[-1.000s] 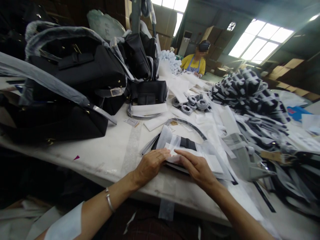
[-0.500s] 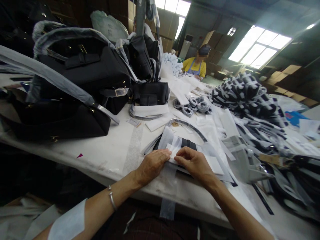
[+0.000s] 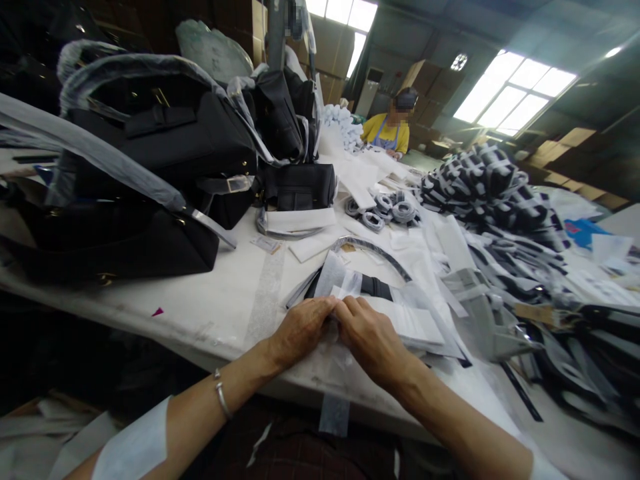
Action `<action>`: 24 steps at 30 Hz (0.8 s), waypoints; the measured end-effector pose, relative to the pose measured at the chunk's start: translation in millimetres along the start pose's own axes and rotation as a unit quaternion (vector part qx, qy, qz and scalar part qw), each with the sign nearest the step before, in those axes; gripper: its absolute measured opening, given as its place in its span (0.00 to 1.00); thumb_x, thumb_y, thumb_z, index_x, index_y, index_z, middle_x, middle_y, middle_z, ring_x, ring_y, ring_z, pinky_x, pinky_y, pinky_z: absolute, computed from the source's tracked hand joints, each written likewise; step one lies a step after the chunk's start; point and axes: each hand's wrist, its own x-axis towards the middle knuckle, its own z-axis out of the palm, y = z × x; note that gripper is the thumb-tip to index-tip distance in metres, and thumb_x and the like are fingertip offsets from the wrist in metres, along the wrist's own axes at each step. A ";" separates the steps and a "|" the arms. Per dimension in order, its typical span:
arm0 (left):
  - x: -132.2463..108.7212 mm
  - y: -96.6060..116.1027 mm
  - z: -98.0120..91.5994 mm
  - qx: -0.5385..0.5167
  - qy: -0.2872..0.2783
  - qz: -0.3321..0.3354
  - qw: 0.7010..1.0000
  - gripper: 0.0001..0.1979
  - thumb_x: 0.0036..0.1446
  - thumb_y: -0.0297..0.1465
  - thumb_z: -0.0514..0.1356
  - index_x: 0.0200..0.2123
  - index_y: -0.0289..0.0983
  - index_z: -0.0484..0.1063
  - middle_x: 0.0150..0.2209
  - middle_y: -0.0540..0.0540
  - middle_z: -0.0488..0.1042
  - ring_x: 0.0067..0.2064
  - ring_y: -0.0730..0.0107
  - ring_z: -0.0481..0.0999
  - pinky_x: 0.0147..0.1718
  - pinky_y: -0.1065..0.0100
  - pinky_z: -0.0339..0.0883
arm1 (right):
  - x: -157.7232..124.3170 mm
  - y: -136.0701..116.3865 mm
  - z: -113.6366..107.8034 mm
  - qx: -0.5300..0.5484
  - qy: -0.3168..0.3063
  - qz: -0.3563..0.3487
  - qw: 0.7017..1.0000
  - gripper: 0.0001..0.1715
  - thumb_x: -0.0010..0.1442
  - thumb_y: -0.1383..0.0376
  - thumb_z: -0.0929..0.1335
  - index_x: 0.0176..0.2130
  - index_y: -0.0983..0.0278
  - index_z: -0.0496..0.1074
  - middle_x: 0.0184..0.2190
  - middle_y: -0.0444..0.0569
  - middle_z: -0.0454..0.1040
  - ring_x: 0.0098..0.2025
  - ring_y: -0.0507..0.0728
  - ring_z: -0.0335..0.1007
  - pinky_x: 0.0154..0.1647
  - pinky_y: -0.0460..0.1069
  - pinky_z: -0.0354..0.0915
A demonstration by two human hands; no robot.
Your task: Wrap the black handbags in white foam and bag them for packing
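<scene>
A black handbag [image 3: 376, 287] lies in front of me, partly covered by white wrapping sheets [image 3: 410, 321]. Its handle [image 3: 383, 251], sleeved in clear plastic, arches away behind it. My left hand [image 3: 304, 331] is closed at the bag's near side, fingertips on the edge of the white wrapping. Right beside it, touching it, my right hand [image 3: 371, 341] has its fingers curled down over the same edge; the fingertips of both are partly hidden. From the table edge below hangs a strip of clear tape [image 3: 334, 415].
Finished black handbags [image 3: 170, 143] with wrapped handles crowd the left. Coiled straps [image 3: 385, 210] lie further back. On the right are a heap of wrapped black pieces [image 3: 495, 183] and a pale grey bag [image 3: 483, 313]. A person in yellow [image 3: 385, 131] works at the far end.
My right hand has moved left and nearer to me, from a pinch on the white sheet to curled fingers against my left hand. The left hand has barely moved.
</scene>
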 end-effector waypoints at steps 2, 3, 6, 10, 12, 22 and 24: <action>1.3 1.0 -2.3 -0.005 -0.005 -0.001 1.000 0.16 0.62 0.21 0.53 0.53 0.34 0.64 0.47 0.41 0.77 0.50 0.62 0.78 0.50 0.60 0.74 | -0.8 -2.7 -0.3 -0.037 -0.004 -0.015 0.999 0.17 0.62 0.76 0.65 0.49 0.62 0.64 0.37 0.51 0.74 0.37 0.59 0.69 0.30 0.49 0.67; 2.1 1.9 -4.1 -0.008 -0.008 -0.002 1.000 0.16 0.63 0.21 0.54 0.53 0.35 0.63 0.47 0.41 0.77 0.50 0.63 0.78 0.50 0.60 0.74 | -1.0 -3.3 -0.8 -0.049 -0.008 -0.024 0.998 0.17 0.62 0.76 0.65 0.50 0.62 0.64 0.37 0.51 0.74 0.37 0.59 0.69 0.31 0.50 0.68; 5.2 5.9 -11.2 -0.022 -0.024 -0.010 0.999 0.18 0.62 0.24 0.58 0.55 0.35 0.62 0.49 0.41 0.76 0.52 0.62 0.77 0.52 0.61 0.72 | -0.7 -3.2 -2.1 -0.069 -0.016 -0.055 0.996 0.15 0.62 0.76 0.64 0.48 0.64 0.66 0.37 0.53 0.74 0.36 0.60 0.69 0.31 0.51 0.68; 11.0 10.6 -18.4 -0.051 -0.064 -0.059 0.995 0.19 0.58 0.28 0.64 0.51 0.36 0.65 0.47 0.43 0.77 0.50 0.60 0.78 0.50 0.61 0.73 | 0.8 -0.4 2.7 -0.069 0.007 -0.061 0.996 0.12 0.64 0.75 0.63 0.46 0.64 0.67 0.35 0.53 0.73 0.34 0.60 0.68 0.29 0.53 0.66; 14.3 12.0 -18.5 -0.052 -0.075 -0.087 0.992 0.15 0.57 0.27 0.64 0.47 0.38 0.67 0.44 0.46 0.78 0.46 0.62 0.79 0.47 0.63 0.73 | 1.8 2.2 8.6 -0.070 0.023 -0.058 0.996 0.11 0.64 0.75 0.63 0.45 0.64 0.68 0.33 0.52 0.72 0.34 0.60 0.66 0.29 0.53 0.65; 18.5 16.0 -7.3 -0.007 -0.047 -0.115 0.992 0.14 0.55 0.19 0.61 0.42 0.39 0.71 0.40 0.49 0.79 0.43 0.65 0.79 0.44 0.65 0.73 | -0.9 27.4 27.1 0.006 0.067 -0.077 0.995 0.03 0.65 0.68 0.66 0.36 0.63 0.68 0.32 0.49 0.70 0.35 0.59 0.64 0.36 0.51 0.64; 17.3 16.9 -6.9 0.000 -0.049 -0.105 0.993 0.14 0.55 0.19 0.61 0.43 0.39 0.71 0.40 0.49 0.79 0.43 0.65 0.79 0.44 0.65 0.73 | -2.9 28.8 28.5 0.025 0.070 -0.075 0.994 0.05 0.65 0.66 0.67 0.35 0.64 0.68 0.32 0.49 0.70 0.35 0.58 0.64 0.36 0.51 0.64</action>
